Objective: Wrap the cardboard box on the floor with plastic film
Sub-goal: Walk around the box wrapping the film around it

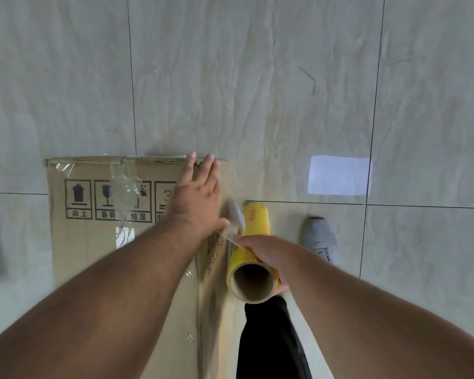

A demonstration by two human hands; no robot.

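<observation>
A tall brown cardboard box (pixel 93 242) with printed handling symbols stands on the tiled floor, filling the lower left. My left hand (pixel 199 192) lies flat with straight fingers on the box's top face near its far right corner. My right hand (pixel 263 251) grips a yellow roll of plastic film (pixel 253 242) just right of the box, its open cardboard core facing me. A short strip of clear film (pixel 234 217) stretches from the roll toward the box under my left thumb. Crumpled clear film (pixel 127 184) clings to the box near the symbols.
Pale marble-look floor tiles (pixel 257 91) with dark grout lines spread all around. My grey shoe (pixel 319 236) and dark trouser leg (pixel 268 340) are right of the box, below the roll. A bright rectangular light patch (pixel 340 175) lies on the floor at right.
</observation>
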